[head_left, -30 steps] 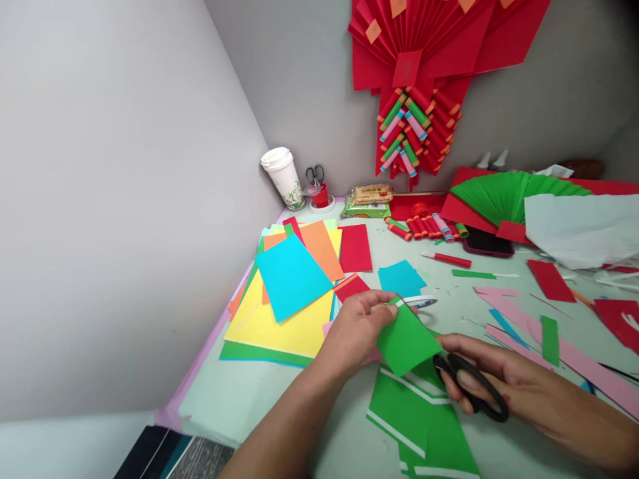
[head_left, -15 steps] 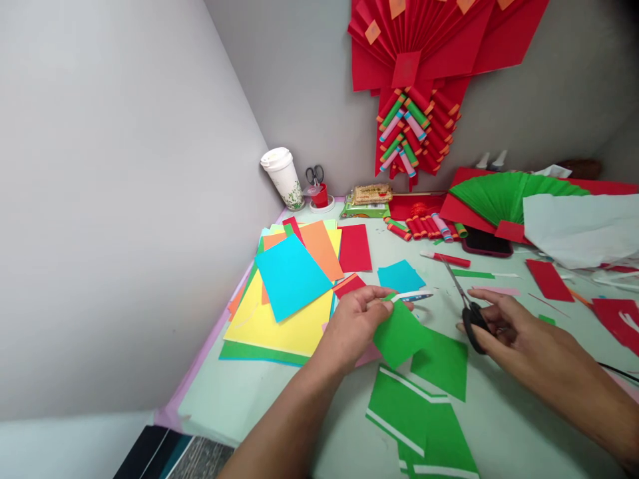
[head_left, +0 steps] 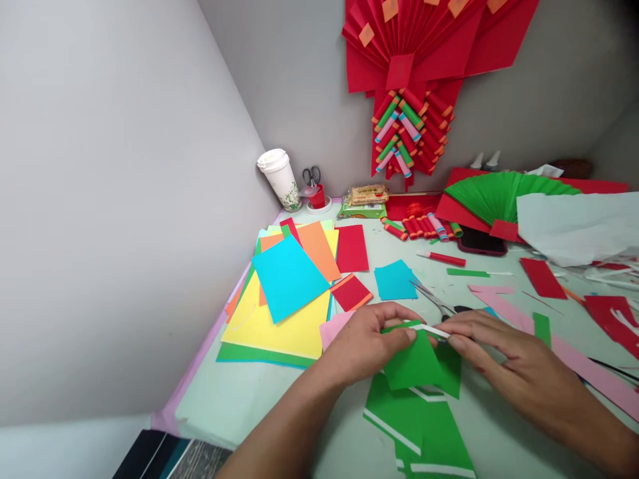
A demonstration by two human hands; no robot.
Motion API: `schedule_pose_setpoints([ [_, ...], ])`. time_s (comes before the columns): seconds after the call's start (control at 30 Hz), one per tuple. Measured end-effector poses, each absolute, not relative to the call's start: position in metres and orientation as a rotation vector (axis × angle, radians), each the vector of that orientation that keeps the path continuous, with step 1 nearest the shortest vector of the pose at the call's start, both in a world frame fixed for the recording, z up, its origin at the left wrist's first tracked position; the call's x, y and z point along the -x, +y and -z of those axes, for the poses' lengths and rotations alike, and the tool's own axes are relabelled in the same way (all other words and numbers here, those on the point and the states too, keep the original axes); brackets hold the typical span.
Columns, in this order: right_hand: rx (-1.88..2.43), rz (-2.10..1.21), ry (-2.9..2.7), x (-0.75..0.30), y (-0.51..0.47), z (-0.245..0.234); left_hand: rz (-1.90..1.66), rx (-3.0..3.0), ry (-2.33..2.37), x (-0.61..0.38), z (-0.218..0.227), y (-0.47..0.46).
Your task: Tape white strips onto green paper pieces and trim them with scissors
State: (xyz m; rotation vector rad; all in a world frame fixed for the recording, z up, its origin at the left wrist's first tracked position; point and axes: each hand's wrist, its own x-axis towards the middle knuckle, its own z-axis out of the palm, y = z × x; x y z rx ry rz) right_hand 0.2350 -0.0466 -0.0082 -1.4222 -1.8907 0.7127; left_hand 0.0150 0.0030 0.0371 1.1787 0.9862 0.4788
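My left hand [head_left: 372, 342] pinches the top edge of a small green paper piece [head_left: 412, 364] held just above the table. My right hand [head_left: 492, 349] meets it from the right, fingertips closed on a thin white strip [head_left: 433, 330] along that same top edge. The black-handled scissors [head_left: 435, 301] lie on the table just behind my hands, blades pointing to the back left, with no hand on them. More cut green sheets with white stripes [head_left: 424, 432] lie under and in front of the held piece.
A fanned stack of coloured paper [head_left: 284, 293] lies to the left by the wall. Red and blue cards [head_left: 397, 279], pink strips [head_left: 564, 352], paper rolls [head_left: 424, 227], a phone [head_left: 482, 243], a green fan [head_left: 504, 193], a cup [head_left: 279, 176] and a wall decoration [head_left: 419, 80] fill the back and right.
My right hand carried the scissors away from the green paper, laid them on the table behind, then came back empty to the paper's top edge. The left hand kept its hold.
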Motion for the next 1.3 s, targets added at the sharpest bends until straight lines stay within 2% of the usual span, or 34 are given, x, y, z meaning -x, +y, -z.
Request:
schedule_pose_setpoints([
  [0.27,1.643,-1.050,-1.520,-0.241,-0.045,0.017,-0.614,-0.972,0.887,-0.015,-0.037,0.004],
  [0.53,1.505,-1.233,-1.394,-0.241,-0.044,0.022,-0.772,-0.941,0.938,-0.020,-0.036,0.005],
  [0.77,1.552,-1.224,-1.338,-0.238,-0.043,0.021,-0.911,-1.103,1.152,-0.018,-0.039,0.008],
  [1.3,1.461,-1.179,-1.353,-0.223,-0.048,0.016,-0.994,-1.000,1.175,-0.027,-0.022,0.001],
])
